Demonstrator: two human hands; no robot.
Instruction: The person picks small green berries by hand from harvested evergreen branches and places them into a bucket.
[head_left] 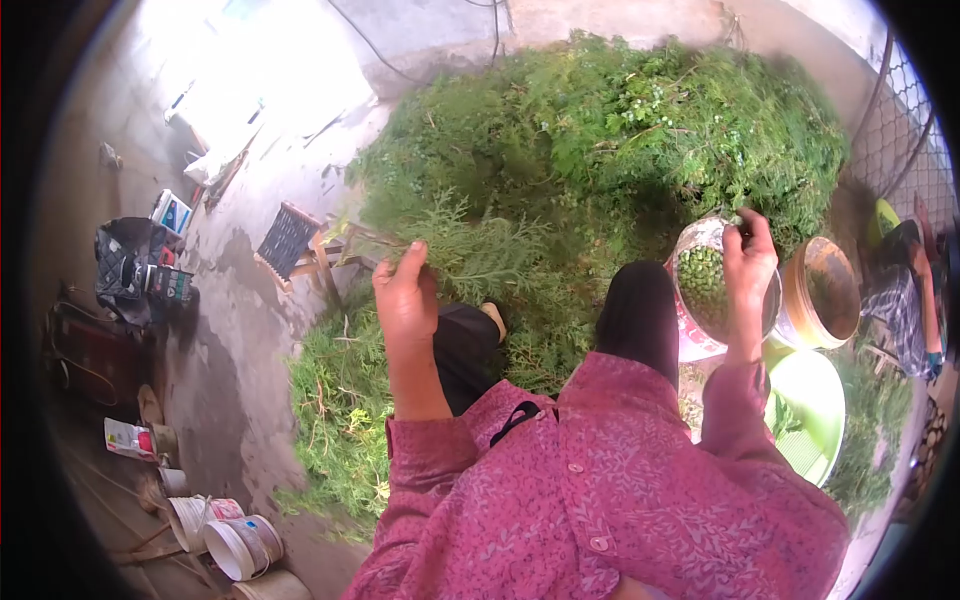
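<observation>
My left hand [408,295] is closed, thumb against fingers, on the stem of a feathery green conifer branch [465,245] that spreads to the right in front of it. Over the right part of a white-and-pink bucket [688,338] is my right hand [750,262], its fingers curled together near the far rim. What those fingers hold, if anything, is hidden. Inside the bucket lie many small green seed cones [703,285]. A big heap of cut conifer branches [620,130] fills the floor ahead, some carrying pale cones.
A second, tan bucket [848,290] stands right of the first, with a light green plastic basin [825,400] nearer me. On the left are a small woven stool [290,240], a black bag [125,265] and tipped white buckets [235,550]. Another person's arm [928,300] shows far right.
</observation>
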